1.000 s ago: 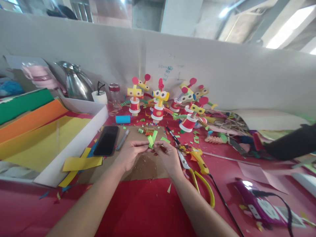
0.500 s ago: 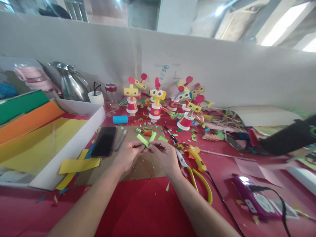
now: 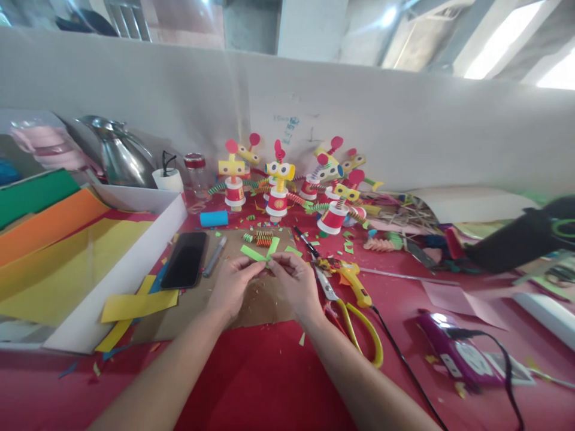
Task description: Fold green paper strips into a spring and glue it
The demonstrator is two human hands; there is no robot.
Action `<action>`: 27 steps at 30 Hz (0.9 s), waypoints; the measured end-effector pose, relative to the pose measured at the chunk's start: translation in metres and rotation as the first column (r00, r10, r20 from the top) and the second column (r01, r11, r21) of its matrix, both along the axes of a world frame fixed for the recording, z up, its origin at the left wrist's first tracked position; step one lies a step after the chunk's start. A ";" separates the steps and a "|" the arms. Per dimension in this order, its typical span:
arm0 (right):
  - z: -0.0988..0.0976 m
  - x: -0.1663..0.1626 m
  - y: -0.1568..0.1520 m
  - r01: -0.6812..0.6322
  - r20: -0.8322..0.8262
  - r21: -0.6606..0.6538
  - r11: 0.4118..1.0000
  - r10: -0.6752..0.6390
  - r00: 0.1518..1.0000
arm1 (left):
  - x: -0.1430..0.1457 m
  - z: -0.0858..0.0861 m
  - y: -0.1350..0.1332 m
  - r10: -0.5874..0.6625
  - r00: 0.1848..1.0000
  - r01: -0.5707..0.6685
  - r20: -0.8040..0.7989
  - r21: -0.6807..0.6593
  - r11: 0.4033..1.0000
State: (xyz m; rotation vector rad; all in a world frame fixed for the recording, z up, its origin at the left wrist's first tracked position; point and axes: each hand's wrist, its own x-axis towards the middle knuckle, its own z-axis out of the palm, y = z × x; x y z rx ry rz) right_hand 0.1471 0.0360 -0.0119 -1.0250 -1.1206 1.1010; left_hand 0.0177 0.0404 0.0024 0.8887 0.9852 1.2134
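Left hand: the left hand (image 3: 232,286) has thumb and forefinger pinched together, fingers closed on the strip's lower end.
Right hand: the right hand (image 3: 296,282) pinches likewise, just beside the left.
Green strip: bright-green folded paper strip (image 3: 253,254), two ends splayed in a V, lies between both hands above the brown cardboard sheet (image 3: 265,306); the fold is mostly hidden by fingers.
Slip risk: a loosened pinch could skew the V; a hard tug could crease or tear the thin paper.
Glue gun: yellow glue gun (image 3: 357,284) lies near the right hand; if hot (cannot tell), a stray knuckle could burn.
Yellow-handled cutters: yellow-handled metal cutters (image 3: 376,341) lie beside the right forearm, which could snag them.
White box: open white cardboard box (image 3: 117,286) holds yellow, orange and green sheets.
Jar: clear jar with red lid (image 3: 194,170); contents unclear.
Jug: silver metal jug (image 3: 120,155); inside hidden.
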 end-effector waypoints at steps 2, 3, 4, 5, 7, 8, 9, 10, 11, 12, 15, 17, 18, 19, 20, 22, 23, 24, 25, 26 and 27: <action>0.004 -0.001 -0.001 -0.004 -0.114 -0.036 0.999 0.000 0.993 | 0.001 -0.001 0.000 0.023 1.000 -0.023 0.002 -0.011 1.000; 0.006 -0.002 -0.002 -0.014 -0.156 -0.068 0.998 0.004 0.988 | 0.001 -0.001 -0.001 0.033 0.999 -0.033 0.003 -0.009 0.999; 0.008 -0.002 -0.002 -0.034 -0.179 -0.102 0.994 0.015 0.984 | 0.001 -0.001 -0.001 0.040 0.999 -0.040 0.005 -0.004 0.999; 0.010 -0.003 -0.003 -0.058 -0.187 -0.132 0.990 0.033 0.982 | 0.002 -0.001 -0.001 0.043 0.999 -0.043 0.010 -0.001 0.999; 0.013 -0.003 -0.004 -0.096 -0.163 -0.155 0.983 0.071 0.984 | 0.002 0.000 -0.002 0.041 0.999 -0.041 0.029 0.003 0.999; 0.013 -0.002 -0.004 -0.103 -0.140 -0.152 0.983 0.081 0.987 | 0.002 0.000 -0.002 0.035 0.999 -0.035 0.038 0.000 0.999; 0.014 -0.002 -0.004 -0.101 -0.119 -0.145 0.984 0.084 0.989 | 0.002 0.000 -0.003 0.025 0.999 -0.025 0.045 -0.005 1.000; 0.015 -0.002 -0.004 -0.097 -0.102 -0.139 0.985 0.083 0.991 | 0.002 0.000 -0.003 0.016 0.999 -0.015 0.046 -0.009 1.000; 0.015 -0.001 -0.004 -0.092 -0.087 -0.135 0.987 0.080 0.993 | 0.002 0.000 -0.003 0.007 0.999 -0.006 0.046 -0.011 1.000; 0.015 -0.001 -0.004 -0.088 -0.074 -0.131 0.987 0.079 0.994 | 0.002 0.000 -0.003 -0.004 0.999 0.004 0.050 -0.010 1.000; 0.015 0.000 -0.003 -0.073 -0.031 -0.116 0.991 0.070 0.997 | 0.001 -0.002 -0.001 -0.033 0.994 0.033 0.105 -0.006 0.999; 0.015 0.000 -0.002 -0.058 -0.017 -0.116 0.992 0.056 0.998 | 0.002 -0.004 0.001 -0.019 0.991 0.021 0.133 -0.014 1.000; 0.014 0.000 -0.002 -0.056 -0.025 -0.122 0.991 0.054 0.998 | 0.002 -0.005 0.001 -0.009 0.991 0.012 0.130 -0.024 1.000; 0.014 0.000 -0.002 -0.061 -0.042 -0.131 0.990 0.056 0.998 | 0.002 -0.006 0.002 0.001 0.993 0.003 0.118 -0.032 0.999; 0.014 0.001 -0.001 -0.069 -0.063 -0.141 0.988 0.061 0.996 | 0.002 -0.007 0.003 0.007 0.995 -0.003 0.103 -0.038 0.999; 0.013 0.001 -0.001 -0.095 -0.107 -0.158 0.983 0.079 0.991 | 0.002 -0.008 0.003 0.001 0.997 0.002 0.076 -0.036 0.999; 0.013 0.002 0.000 -0.105 -0.124 -0.165 0.981 0.085 0.989 | 0.002 -0.007 0.003 -0.002 0.998 0.004 0.066 -0.027 1.000; 0.012 0.002 0.000 -0.111 -0.138 -0.170 0.979 0.088 0.987 | 0.002 -0.007 0.003 -0.002 0.998 0.002 0.061 -0.013 1.000; 0.012 0.002 0.001 -0.109 -0.148 -0.174 0.979 0.084 0.985 | 0.003 -0.006 0.002 0.001 0.998 -0.001 0.061 0.002 1.000; 0.012 0.003 0.002 -0.105 -0.157 -0.176 0.979 0.077 0.985 | 0.003 -0.004 0.002 0.009 0.998 -0.010 0.064 0.015 1.000; 0.012 0.002 0.002 -0.100 -0.166 -0.178 0.979 0.071 0.984 | 0.004 -0.003 0.001 0.026 0.997 -0.028 0.070 0.021 0.999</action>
